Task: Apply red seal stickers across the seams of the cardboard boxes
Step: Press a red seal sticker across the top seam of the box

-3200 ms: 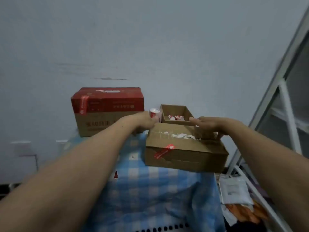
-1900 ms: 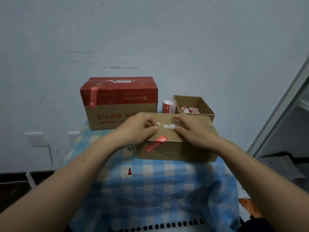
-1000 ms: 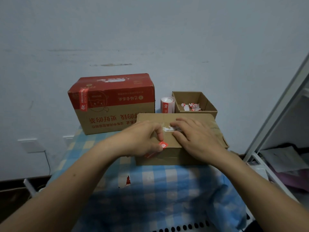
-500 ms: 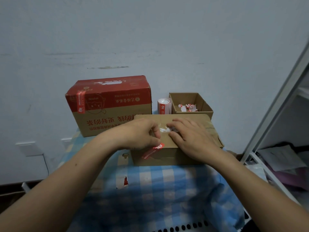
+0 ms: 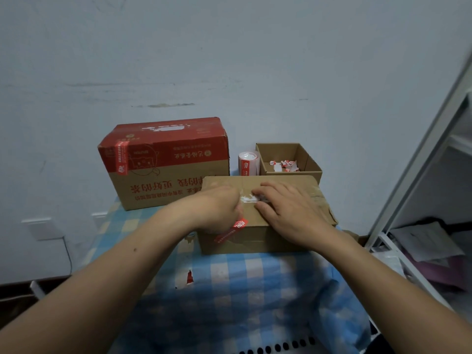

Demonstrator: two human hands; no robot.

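The right hand [image 5: 291, 213] lies spread flat atop the cardboard box [image 5: 258, 242], probably holding its flaps shut, while the left hand [image 5: 217, 208] curls at its front top edge over the red seal sticker [image 5: 229, 230]; I cannot tell whether it is pinching or pressing.

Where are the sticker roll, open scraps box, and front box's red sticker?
sticker roll [image 5: 248, 163], head view, side of the roll.
open scraps box [image 5: 281, 152], head view, inner back wall.
red sticker [image 5: 231, 231], head view, middle of strip.

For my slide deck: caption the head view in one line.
Left hand and right hand rest on a brown box bearing a red seal sticker.
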